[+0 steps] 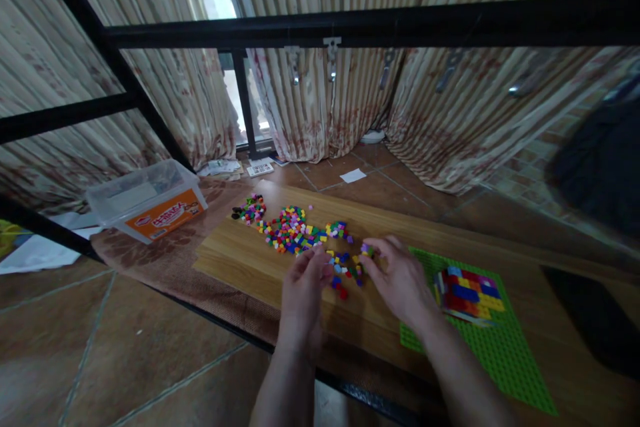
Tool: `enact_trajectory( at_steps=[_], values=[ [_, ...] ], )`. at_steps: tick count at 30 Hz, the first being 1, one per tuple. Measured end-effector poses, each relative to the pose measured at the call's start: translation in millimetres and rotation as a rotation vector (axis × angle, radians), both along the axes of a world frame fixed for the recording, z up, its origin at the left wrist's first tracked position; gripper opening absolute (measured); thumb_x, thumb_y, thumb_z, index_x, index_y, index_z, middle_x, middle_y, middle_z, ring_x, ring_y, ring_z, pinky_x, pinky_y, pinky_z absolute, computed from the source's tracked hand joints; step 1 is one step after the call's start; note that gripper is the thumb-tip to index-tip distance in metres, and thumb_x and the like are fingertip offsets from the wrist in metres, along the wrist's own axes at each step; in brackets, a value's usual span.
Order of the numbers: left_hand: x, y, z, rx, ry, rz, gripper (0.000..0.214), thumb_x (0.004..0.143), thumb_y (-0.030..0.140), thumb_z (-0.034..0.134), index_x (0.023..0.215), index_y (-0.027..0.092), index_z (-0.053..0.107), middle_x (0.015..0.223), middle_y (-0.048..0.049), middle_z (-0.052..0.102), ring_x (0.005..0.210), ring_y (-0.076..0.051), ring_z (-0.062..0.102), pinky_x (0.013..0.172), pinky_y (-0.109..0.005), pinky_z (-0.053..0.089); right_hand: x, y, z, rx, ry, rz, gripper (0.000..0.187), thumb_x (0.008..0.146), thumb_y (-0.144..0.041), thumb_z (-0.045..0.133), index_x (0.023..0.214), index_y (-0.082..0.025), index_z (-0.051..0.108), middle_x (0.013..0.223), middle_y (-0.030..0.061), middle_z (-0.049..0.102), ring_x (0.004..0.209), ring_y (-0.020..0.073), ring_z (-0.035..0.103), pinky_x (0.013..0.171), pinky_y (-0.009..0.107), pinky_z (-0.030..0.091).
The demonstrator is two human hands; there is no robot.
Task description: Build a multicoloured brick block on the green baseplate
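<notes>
Small coloured toy bricks (pixel 287 230) lie scattered in a long loose pile on the wooden board. My left hand (pixel 303 283) is closed in a pinch at the near side of the pile; what its fingertips hold, if anything, I cannot make out. My right hand (pixel 400 277) has thumb and fingers curled round a few small purple and green bricks (pixel 367 251) at the pile's right end. To the right of that hand, a built block of bricks (pixel 467 293), red, blue and yellow on top, stands on a green studded baseplate (pixel 520 353).
A clear plastic tub (pixel 145 203) with an orange label stands on a brown cloth (pixel 135 260) at the left. A dark flat object (pixel 593 317) lies on the board (pixel 240 267) at the right. A black metal bar (pixel 350 30) with hanging clips crosses before striped curtains (pixel 320 107).
</notes>
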State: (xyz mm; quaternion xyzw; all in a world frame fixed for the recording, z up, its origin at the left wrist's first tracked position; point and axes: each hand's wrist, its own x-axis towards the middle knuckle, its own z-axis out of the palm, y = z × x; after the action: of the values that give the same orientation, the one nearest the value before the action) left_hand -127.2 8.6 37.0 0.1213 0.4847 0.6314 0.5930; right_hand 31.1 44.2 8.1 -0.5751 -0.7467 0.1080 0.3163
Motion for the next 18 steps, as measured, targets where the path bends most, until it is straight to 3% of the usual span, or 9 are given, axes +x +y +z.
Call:
enact_trajectory(
  at_steps=[4, 7, 13, 18],
  values=[
    [33, -9, -7.4, 0.016, -0.114, -0.2, 0.035, 0.065, 0.039, 0.08, 0.085, 0.012, 0.071, 0.081, -0.0061, 0.068, 0.071, -0.012, 0.06, 0.067, -0.022, 0.049, 1, -37, 17.9, -0.027, 0.124, 0.082, 0.021, 0.088, -0.023, 0.056, 0.109, -0.024, 0.062, 0.106, 0.0051, 0.061, 0.095, 0.0198, 0.06, 0.08, 0.032, 0.049],
    [50, -16, -10.2, 0.063, -0.148, -0.311, 0.031, 0.062, 0.033, 0.082, 0.082, 0.012, 0.071, 0.078, -0.0043, 0.066, 0.068, -0.01, 0.058, 0.065, -0.021, 0.047, 5, -52, 20.6, -0.093, 0.207, 0.108, 0.031, 0.084, -0.011, 0.055, 0.11, -0.026, 0.062, 0.107, 0.0038, 0.06, 0.096, 0.0181, 0.059, 0.082, 0.031, 0.049],
    [72, -17, -15.7, 0.039, -0.053, -0.384, 0.024, 0.061, 0.023, 0.079, 0.08, 0.011, 0.072, 0.071, -0.0032, 0.066, 0.063, -0.009, 0.057, 0.06, -0.02, 0.047, 28, -63, 18.6, -0.164, 0.357, 0.072, 0.043, 0.078, -0.001, 0.056, 0.109, -0.028, 0.066, 0.102, 0.0008, 0.062, 0.094, 0.0154, 0.059, 0.085, 0.03, 0.048],
    [95, -19, -17.6, 0.001, -0.102, -0.434, 0.027, 0.057, 0.023, 0.083, 0.078, 0.011, 0.07, 0.074, -0.0034, 0.068, 0.066, -0.011, 0.062, 0.064, -0.022, 0.051, 59, -72, 12.4, -0.194, 0.452, 0.042, 0.031, 0.082, -0.012, 0.061, 0.109, -0.026, 0.066, 0.102, 0.0017, 0.064, 0.09, 0.015, 0.061, 0.082, 0.03, 0.049]
  ],
)
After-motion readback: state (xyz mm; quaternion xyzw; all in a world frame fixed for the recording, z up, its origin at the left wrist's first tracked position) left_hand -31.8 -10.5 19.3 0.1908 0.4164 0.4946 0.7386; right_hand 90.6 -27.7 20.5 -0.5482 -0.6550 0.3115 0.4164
